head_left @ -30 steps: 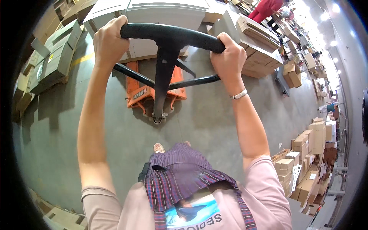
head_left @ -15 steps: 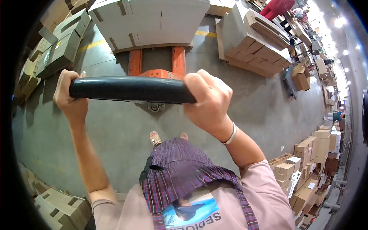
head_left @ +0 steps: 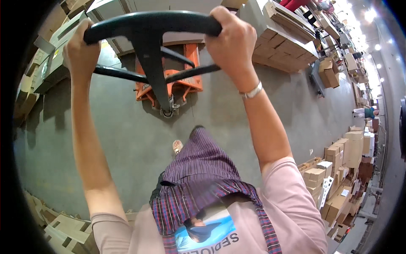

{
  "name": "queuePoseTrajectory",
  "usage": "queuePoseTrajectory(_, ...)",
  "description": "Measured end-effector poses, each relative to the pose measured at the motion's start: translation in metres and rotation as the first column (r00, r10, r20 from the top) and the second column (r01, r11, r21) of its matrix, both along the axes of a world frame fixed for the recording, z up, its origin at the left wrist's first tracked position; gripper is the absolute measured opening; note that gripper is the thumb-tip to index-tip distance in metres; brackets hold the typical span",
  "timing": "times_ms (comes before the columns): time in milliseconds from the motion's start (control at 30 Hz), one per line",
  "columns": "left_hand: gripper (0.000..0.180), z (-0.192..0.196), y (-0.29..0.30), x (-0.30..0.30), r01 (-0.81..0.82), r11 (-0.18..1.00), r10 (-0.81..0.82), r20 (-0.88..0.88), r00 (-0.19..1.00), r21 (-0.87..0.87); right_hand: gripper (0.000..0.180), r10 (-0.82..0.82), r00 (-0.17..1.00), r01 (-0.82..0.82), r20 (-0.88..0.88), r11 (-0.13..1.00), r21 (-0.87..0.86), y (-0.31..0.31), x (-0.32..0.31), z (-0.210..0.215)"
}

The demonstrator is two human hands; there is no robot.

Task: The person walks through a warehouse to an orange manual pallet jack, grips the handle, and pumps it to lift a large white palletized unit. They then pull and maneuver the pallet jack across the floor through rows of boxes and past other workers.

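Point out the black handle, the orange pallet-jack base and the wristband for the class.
Black handle [head_left: 151, 63], head view: midway down its central stem.
Orange pallet-jack base [head_left: 187, 84], head view: its body, right of the stem.
Wristband [head_left: 252, 91], head view: middle of the visible band.

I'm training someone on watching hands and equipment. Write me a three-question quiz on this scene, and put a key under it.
1. True or false: the left hand and the right hand both grip the black handle of the pallet jack.
2. Which colour is the pallet jack's body?
a) blue
b) orange
c) green
3. Fill the gap: the silvery wristband is worn on the person's ____ side.

Key: 1. True. 2. b. 3. right.
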State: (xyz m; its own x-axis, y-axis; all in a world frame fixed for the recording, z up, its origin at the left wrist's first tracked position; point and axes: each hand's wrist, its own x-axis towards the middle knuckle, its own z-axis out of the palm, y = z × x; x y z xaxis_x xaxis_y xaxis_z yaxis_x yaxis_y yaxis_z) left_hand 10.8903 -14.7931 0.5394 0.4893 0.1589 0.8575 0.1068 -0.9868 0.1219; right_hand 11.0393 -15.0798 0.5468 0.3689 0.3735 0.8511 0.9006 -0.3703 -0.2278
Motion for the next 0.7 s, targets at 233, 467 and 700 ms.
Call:
queuePoseTrajectory(233, 0.012, -0.007, 0.033, 0.034, -0.042, 0.999, 0.042, 0.01, 0.999, -0.004, 0.008, -0.004, 0.995, -0.002, -0.101, 0.998, -0.061, 0.029, 0.022, 0.011)
queuePoseTrajectory(467, 0.017, -0.014, 0.046, 0.07, 0.054, 0.992, -0.062, 0.067, 0.996, 0.116, 0.009, -0.126, 0.991, 0.121, -0.05, 0.987, -0.105, 0.032, 0.045, 0.006)
queuePoseTrajectory(700, 0.044, -0.074, 0.134, 0.042, -0.059, 0.99, 0.075, -0.122, 0.99, 0.129, 0.018, 0.006, 0.987, -0.01, -0.16, 1.0, -0.027, 0.034, 0.046, -0.005)
